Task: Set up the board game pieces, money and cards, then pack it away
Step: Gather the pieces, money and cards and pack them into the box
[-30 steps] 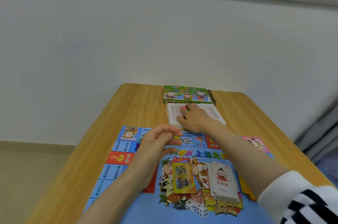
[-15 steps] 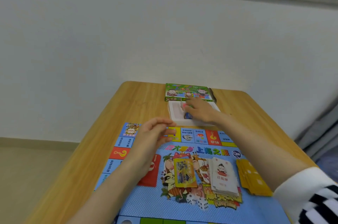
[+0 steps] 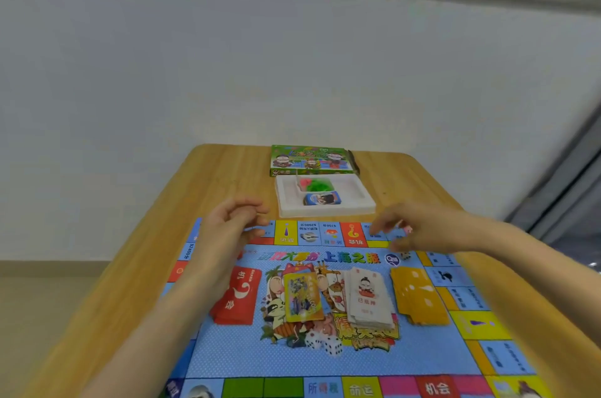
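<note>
Two hands hover over the far edge of the game board [image 3: 325, 362], and from my remote seat I see them well apart. The left hand [image 3: 234, 225] hangs above the board's far left corner, its fingers loosely curled with the thumb near the fingertips, and it holds nothing. The right hand [image 3: 419, 231] is over the far right squares, fingers reaching left and down. A pink speck shows by its knuckles, too blurred for me to tell whether it is pinched there or printed on the board.

The board lies flat on the wooden table [image 3: 227, 176]. Four stacks sit across its middle: red cards [image 3: 239, 296] on the left, then a yellow-framed stack [image 3: 302, 298], white cards [image 3: 369, 300] and orange cards [image 3: 418, 298] on the right. Two white dice [image 3: 323, 344] rest just in front of the yellow-framed stack.

Beyond the board's far edge sits a white tray [image 3: 325, 210]. It holds a clear bag of green and pink pieces [image 3: 317, 184], and a blue pack [image 3: 322, 199] lies in the compartment nearer me. The green box [image 3: 310, 160] lies just behind the tray, close to the wall.
</note>
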A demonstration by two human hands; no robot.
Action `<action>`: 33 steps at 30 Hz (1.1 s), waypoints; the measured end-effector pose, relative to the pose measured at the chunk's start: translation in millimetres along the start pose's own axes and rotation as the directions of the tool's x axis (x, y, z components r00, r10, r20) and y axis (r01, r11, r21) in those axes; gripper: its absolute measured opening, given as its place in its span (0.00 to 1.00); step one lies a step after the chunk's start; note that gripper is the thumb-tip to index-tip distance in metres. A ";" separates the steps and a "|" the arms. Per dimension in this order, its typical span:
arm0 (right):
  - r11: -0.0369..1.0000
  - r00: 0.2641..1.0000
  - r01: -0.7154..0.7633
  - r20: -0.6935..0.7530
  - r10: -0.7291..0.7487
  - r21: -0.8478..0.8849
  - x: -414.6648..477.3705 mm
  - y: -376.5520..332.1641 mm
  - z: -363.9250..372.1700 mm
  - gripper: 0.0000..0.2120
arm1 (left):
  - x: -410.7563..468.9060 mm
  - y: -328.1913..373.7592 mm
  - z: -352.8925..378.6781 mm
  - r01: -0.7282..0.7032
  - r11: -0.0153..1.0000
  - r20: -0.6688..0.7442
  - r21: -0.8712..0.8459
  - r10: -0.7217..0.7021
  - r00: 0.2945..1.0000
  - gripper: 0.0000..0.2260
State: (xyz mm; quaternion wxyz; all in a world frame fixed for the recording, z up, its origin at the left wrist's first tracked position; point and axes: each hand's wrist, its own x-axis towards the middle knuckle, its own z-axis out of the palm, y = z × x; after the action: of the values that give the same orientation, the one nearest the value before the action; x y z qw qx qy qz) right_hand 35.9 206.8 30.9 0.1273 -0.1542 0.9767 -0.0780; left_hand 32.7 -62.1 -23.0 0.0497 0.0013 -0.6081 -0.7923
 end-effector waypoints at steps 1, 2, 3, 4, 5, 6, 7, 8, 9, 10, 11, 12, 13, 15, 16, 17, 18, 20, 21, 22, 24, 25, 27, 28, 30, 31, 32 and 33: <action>0.999 0.999 -0.035 0.014 0.035 -0.019 -5.9 8.2 2.5 0.15 | 0.9 0.7 -1.5 -0.006 1.000 -0.010 0.000 0.006 1.000 0.10; 0.997 0.998 -0.068 0.005 0.068 -0.039 -10.0 16.8 4.8 0.15 | 1.6 1.3 -2.8 -0.010 1.000 -0.020 0.004 0.010 1.000 0.10; 0.994 0.995 -0.096 -0.015 0.095 -0.053 -11.6 24.7 7.6 0.14 | 3.1 1.9 -5.5 -0.013 1.000 -0.032 0.009 0.013 0.999 0.10; 0.991 0.992 -0.119 -0.042 0.117 -0.057 -12.8 31.9 11.2 0.13 | 4.5 2.0 -7.7 -0.015 1.000 -0.045 0.011 0.015 0.999 0.10; 0.989 0.988 -0.142 -0.064 0.138 -0.051 -13.6 38.6 16.0 0.13 | 5.4 2.1 -9.6 -0.014 1.000 -0.059 0.007 0.014 0.998 0.11; 0.987 0.984 -0.159 -0.082 0.156 -0.031 -14.7 43.2 20.9 0.13 | 6.4 2.4 -11.2 -0.017 1.000 -0.074 0.001 0.017 0.997 0.11; 0.985 0.981 -0.172 -0.091 0.172 0.001 -15.7 45.2 25.7 0.13 | 7.6 2.5 -12.5 -0.027 1.000 -0.088 -0.005 0.026 0.996 0.11; 0.983 0.979 -0.179 -0.096 0.182 0.040 -15.4 45.7 30.3 0.14 | 9.1 2.5 -14.2 -0.040 0.999 -0.101 -0.011 0.039 0.994 0.11; 0.980 0.977 -0.181 -0.103 0.189 0.079 -14.4 45.4 34.3 0.15 | 10.5 2.5 -15.5 -0.054 0.999 -0.114 -0.010 0.052 0.992 0.11; 0.978 0.974 -0.182 -0.115 0.194 0.104 -12.9 44.4 37.8 0.15 | 11.8 2.3 -16.5 -0.064 0.998 -0.126 -0.007 0.063 0.990 0.11; 0.977 0.971 -0.184 -0.133 0.197 0.105 -11.3 43.2 40.4 0.14 | 13.0 1.6 -17.8 -0.067 0.998 -0.135 -0.004 0.066 0.989 0.11; 0.978 0.967 -0.186 -0.159 0.199 0.089 -9.8 41.5 41.9 0.12 | 14.2 0.8 -18.7 -0.066 0.998 -0.139 -0.002 0.065 0.988 0.11; 0.980 0.962 -0.185 -0.189 0.195 0.069 -8.6 40.9 43.2 0.10 | 14.9 0.1 -19.5 -0.063 0.998 -0.141 0.001 0.063 0.988 0.12; 0.983 0.957 -0.180 -0.223 0.186 0.048 -6.2 40.2 44.7 0.07 | 16.0 -1.0 -21.2 -0.065 0.998 -0.146 0.014 0.066 0.987 0.12; 0.983 0.958 -0.178 -0.222 0.183 0.045 -4.6 39.5 44.6 0.06 | 16.4 -0.8 -22.3 -0.074 0.997 -0.151 0.026 0.077 0.985 0.12; 0.983 0.959 -0.175 -0.219 0.181 0.050 -1.9 38.2 43.8 0.06 | 16.7 0.0 -23.8 -0.091 0.995 -0.160 0.048 0.098 0.982 0.12; 0.984 0.959 -0.165 -0.224 0.175 0.065 1.4 35.6 41.7 0.05 | 17.5 0.8 -25.5 -0.119 0.988 -0.171 0.095 0.134 0.976 0.12; 0.982 0.950 -0.114 -0.274 0.152 0.150 11.2 26.8 33.6 0.05 | 19.3 3.4 -27.3 -0.196 0.937 -0.143 0.291 0.245 0.959 0.12; 0.976 0.939 -0.076 -0.315 0.138 0.202 18.2 19.5 27.9 0.05 | 19.5 4.7 -27.0 -0.232 0.890 -0.094 0.391 0.290 0.952 0.12; 0.970 0.926 -0.035 -0.356 0.122 0.240 26.8 10.5 22.2 0.05 | 20.0 4.9 -27.5 -0.254 0.842 -0.041 0.476 0.310 0.950 0.11; 0.960 0.904 0.037 -0.418 0.086 0.277 49.1 -9.9 12.8 0.05 | 20.0 2.7 -28.2 -0.260 0.740 0.040 0.620 0.301 0.953 0.09; 0.959 0.897 0.065 -0.438 0.066 0.277 62.0 -19.1 10.5 0.06 | 19.5 -0.6 -28.9 -0.260 0.674 0.056 0.691 0.308 0.950 0.08; 0.953 0.887 0.106 -0.461 0.039 0.284 90.1 -35.2 10.1 0.07 | 20.1 -6.9 -34.7 -0.266 0.529 0.062 0.806 0.371 0.927 0.07; 0.947 0.888 0.120 -0.458 0.032 0.299 103.9 -42.8 11.1 0.08 | 21.2 -8.4 -39.1 -0.267 0.476 0.061 0.838 0.404 0.913 0.07; 0.943 0.896 0.115 -0.443 0.038 0.313 124.1 -50.2 16.0 0.09 | 23.8 -12.1 -44.4 -0.263 0.419 0.058 0.869 0.441 0.896 0.06; 0.946 0.899 0.113 -0.436 0.033 0.304 132.8 -53.1 19.1 0.09 | 25.4 -12.6 -46.5 -0.250 0.405 0.051 0.880 0.442 0.896 0.05; 0.954 0.902 0.117 -0.432 0.014 0.275 139.7 -55.2 22.1 0.08 | 28.1 -13.2 -49.0 -0.241 0.384 0.052 0.891 0.440 0.896 0.04; 0.966 0.905 0.112 -0.426 -0.001 0.235 143.7 -55.4 25.0 0.08 | 29.8 -14.3 -49.3 -0.248 0.359 0.067 0.900 0.447 0.892 0.04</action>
State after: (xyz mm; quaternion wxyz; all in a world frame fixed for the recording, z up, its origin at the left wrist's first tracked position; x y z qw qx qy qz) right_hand -73.9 105.8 -14.7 -0.0709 -0.1446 0.9580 -0.2374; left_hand 5.0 -108.3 -47.8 0.2658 -0.0267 -0.9093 -0.3190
